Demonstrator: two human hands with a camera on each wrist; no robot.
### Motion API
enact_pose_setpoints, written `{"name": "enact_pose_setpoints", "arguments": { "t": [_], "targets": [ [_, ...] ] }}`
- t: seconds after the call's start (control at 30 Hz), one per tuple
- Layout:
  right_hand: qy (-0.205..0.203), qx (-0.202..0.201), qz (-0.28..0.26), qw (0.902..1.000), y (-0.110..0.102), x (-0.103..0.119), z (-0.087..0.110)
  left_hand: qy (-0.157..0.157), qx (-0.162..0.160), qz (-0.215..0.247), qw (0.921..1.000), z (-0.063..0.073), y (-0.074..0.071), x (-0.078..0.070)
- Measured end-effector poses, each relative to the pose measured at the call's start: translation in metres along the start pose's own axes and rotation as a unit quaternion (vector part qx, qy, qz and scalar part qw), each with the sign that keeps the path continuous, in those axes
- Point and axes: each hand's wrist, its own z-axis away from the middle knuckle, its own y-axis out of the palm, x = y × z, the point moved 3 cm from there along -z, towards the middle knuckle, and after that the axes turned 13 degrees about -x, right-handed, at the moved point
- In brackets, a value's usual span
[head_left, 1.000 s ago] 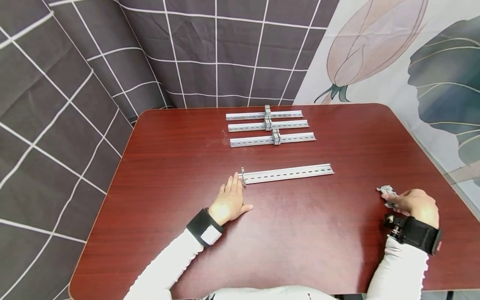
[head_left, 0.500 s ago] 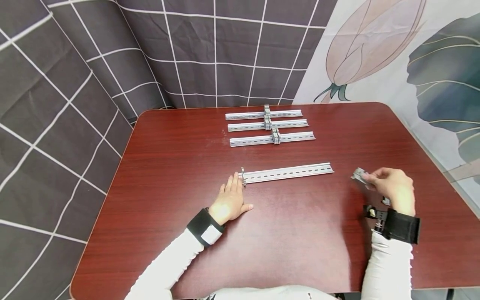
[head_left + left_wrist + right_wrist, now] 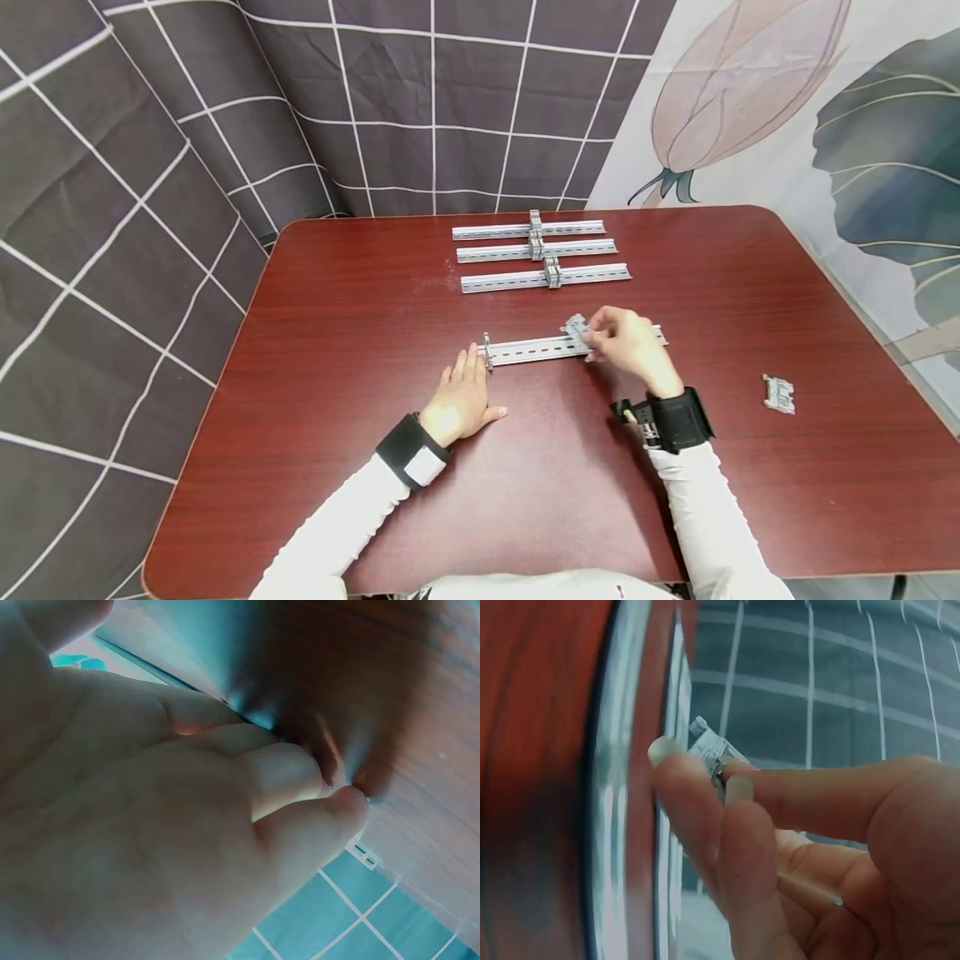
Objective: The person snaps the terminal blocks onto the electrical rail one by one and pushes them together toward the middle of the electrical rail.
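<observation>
A slotted metal DIN rail [image 3: 528,351] lies across the middle of the table, with a thin grey clip-on piece [image 3: 487,353] standing upright at its left end. My left hand [image 3: 459,402] rests flat, fingers straight, its fingertips right at that end; the left wrist view shows mostly its palm [image 3: 135,810]. Over the right half of the rail, my right hand [image 3: 628,343] pinches a grey terminal block [image 3: 576,326] between thumb and fingers. In the right wrist view the block [image 3: 709,746] is partly hidden behind the fingertips.
Farther back lie three parallel rails, the nearest rail [image 3: 501,284] with grey blocks [image 3: 552,273] on its middle; blocks [image 3: 536,237] also sit on the two behind. Another loose terminal block [image 3: 779,394] lies on the table [image 3: 840,492] at right. Hanging cloth [image 3: 390,158] borders the back.
My right hand has picked up the terminal block from the right side and carried it left to above the rail, leaving another block behind. My left hand has stayed in place.
</observation>
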Motion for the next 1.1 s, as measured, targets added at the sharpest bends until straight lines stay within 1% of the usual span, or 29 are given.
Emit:
{"name": "enact_pose_setpoints", "arguments": {
  "t": [0.07, 0.2, 0.3, 0.4, 0.5, 0.63, 0.87, 1.0, 1.1],
  "targets": [
    [-0.004, 0.017, -0.007, 0.9998, 0.013, 0.009, -0.002, -0.001, 0.001, 0.001, 1.0000, -0.001, 0.001, 0.000],
    [-0.017, 0.027, 0.001, 0.9995, 0.035, 0.026, -0.004, -0.003, 0.000, -0.002, 1.0000, -0.001, 0.000, 0.001],
    [-0.032, 0.019, 0.014, 0.9992, 0.049, 0.038, -0.003, -0.002, -0.002, -0.003, 1.0000, -0.001, -0.001, 0.001],
    [-0.049, -0.003, 0.027, 0.9984, 0.060, 0.048, 0.000, 0.001, -0.001, -0.003, 1.0000, -0.001, -0.001, 0.000],
    [-0.064, -0.023, 0.035, 0.9971, 0.069, 0.055, 0.002, 0.000, 0.000, -0.005, 1.0000, -0.003, -0.001, 0.000],
    [-0.081, -0.040, 0.041, 0.9951, 0.078, 0.063, 0.005, -0.002, -0.003, -0.009, 1.0000, -0.004, -0.002, -0.001],
    [-0.083, -0.070, 0.084, 0.9905, 0.090, 0.069, 0.010, 0.004, -0.013, -0.011, 0.9998, -0.001, -0.005, -0.001],
    [-0.084, -0.071, 0.112, 0.9875, 0.096, 0.073, 0.013, 0.007, -0.016, -0.012, 0.9998, 0.001, -0.003, -0.001],
    [-0.083, -0.054, 0.140, 0.9851, 0.100, 0.076, 0.014, 0.007, -0.015, -0.013, 0.9998, 0.002, -0.002, -0.001]
  ]
}}
